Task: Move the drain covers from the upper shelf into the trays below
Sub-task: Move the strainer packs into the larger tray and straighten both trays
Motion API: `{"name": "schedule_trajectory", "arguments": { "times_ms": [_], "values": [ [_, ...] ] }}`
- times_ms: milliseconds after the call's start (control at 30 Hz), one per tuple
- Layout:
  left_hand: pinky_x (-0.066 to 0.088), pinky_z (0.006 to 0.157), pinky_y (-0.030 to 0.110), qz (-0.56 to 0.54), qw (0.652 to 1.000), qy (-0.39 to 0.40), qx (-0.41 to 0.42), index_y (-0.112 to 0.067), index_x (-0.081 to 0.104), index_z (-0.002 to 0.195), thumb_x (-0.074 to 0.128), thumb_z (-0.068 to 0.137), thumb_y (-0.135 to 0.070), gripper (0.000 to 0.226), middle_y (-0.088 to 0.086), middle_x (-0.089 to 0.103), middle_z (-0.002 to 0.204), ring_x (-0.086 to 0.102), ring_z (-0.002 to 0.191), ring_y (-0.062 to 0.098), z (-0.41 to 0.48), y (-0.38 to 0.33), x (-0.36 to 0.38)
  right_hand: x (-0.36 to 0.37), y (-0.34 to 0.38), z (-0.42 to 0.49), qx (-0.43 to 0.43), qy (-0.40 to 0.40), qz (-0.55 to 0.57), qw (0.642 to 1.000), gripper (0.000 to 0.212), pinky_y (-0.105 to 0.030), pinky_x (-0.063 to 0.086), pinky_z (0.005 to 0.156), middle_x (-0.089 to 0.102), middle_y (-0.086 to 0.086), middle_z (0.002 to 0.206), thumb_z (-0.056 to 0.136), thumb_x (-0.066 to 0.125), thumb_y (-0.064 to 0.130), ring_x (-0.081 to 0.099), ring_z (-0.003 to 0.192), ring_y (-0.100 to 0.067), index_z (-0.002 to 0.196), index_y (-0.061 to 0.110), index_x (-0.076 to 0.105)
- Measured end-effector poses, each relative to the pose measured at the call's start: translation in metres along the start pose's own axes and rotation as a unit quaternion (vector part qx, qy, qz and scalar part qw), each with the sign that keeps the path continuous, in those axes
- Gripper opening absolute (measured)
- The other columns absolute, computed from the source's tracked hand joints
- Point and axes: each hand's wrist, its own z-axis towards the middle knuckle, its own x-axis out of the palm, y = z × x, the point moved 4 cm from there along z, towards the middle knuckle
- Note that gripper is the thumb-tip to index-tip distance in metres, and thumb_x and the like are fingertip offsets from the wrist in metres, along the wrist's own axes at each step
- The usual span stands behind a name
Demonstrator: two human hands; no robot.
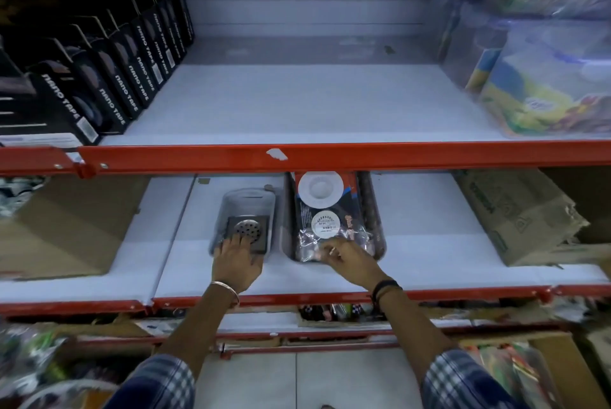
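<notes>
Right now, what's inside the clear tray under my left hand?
A square dark metal drain cover with a round perforated centre lies in the clear plastic tray. The left hand hides its near edge.

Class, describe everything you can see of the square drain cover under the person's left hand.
The square drain cover looks like dark metal with a round, shiny perforated strainer at its centre. It lies flat in the near end of a clear plastic tray on the lower shelf. The left hand rests on its near edge, fingers spread over it and hiding part of it. The tray's far end looks bare.
</notes>
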Motion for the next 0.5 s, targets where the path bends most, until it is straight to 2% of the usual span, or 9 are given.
{"name": "schedule_trajectory", "arguments": {
  "times_ms": [67, 133, 200, 300, 500],
  "values": [
    [0.044, 0.09, 0.044, 0.052, 0.997, 0.046, 0.024, -0.007, 0.071, 0.094, 0.046, 0.066, -0.027, 0.042, 0.017, 0.073, 0.094, 0.064, 0.09, 0.037, -0.005, 0.012, 0.003, 0.012, 0.005, -0.008, -0.006, 0.027, -0.093, 0.995, 0.032, -0.035, 0.05, 0.086, 0.066, -0.003, 0.114, 0.094, 0.048, 0.039, 0.061, 0.102, -0.021, 0.113, 0.018, 0.064],
    [0.037, 0.1, 0.042, 0.088, 0.992, 0.063, 0.062, -0.013, 0.067, 0.108, 0.046, 0.077, -0.017, 0.037, 0.014, 0.072, 0.105, 0.062, 0.102, 0.033, -0.01, 0.016, -0.001, 0.02, 0.008, -0.015, -0.007, 0.011, -0.148, 0.989, 0.032, -0.034, 0.046, 0.089, 0.063, -0.002, 0.125, 0.098, 0.041, 0.032, 0.058, 0.112, -0.023, 0.122, 0.022, 0.06],
    [0.03, 0.105, 0.037, 0.131, 0.984, 0.101, 0.074, -0.019, 0.06, 0.118, 0.042, 0.085, -0.008, 0.04, 0.009, 0.069, 0.111, 0.06, 0.109, 0.028, -0.013, 0.012, -0.005, 0.023, 0.008, -0.02, 0.008, -0.015, -0.164, 0.986, 0.032, -0.035, 0.047, 0.09, 0.063, -0.004, 0.128, 0.099, 0.04, 0.028, 0.059, 0.114, -0.026, 0.125, 0.023, 0.058],
    [0.031, 0.103, 0.034, 0.159, 0.976, 0.119, 0.086, -0.019, 0.06, 0.118, 0.041, 0.085, -0.002, 0.042, 0.009, 0.069, 0.111, 0.06, 0.108, 0.026, -0.026, 0.009, -0.011, 0.026, 0.012, -0.031, 0.028, -0.027, -0.179, 0.983, 0.032, -0.036, 0.048, 0.09, 0.064, -0.009, 0.126, 0.099, 0.04, 0.027, 0.06, 0.112, -0.03, 0.125, 0.021, 0.059],
    [0.041, 0.098, 0.039, 0.124, 0.974, 0.152, 0.115, -0.024, 0.057, 0.123, 0.041, 0.086, -0.003, 0.045, 0.01, 0.069, 0.113, 0.061, 0.11, 0.028, -0.064, 0.004, -0.011, 0.034, 0.014, -0.063, 0.059, 0.002, -0.201, 0.978, 0.031, -0.036, 0.047, 0.095, 0.066, -0.009, 0.122, 0.099, 0.04, 0.027, 0.061, 0.111, -0.026, 0.125, 0.027, 0.057]
  ]
}}
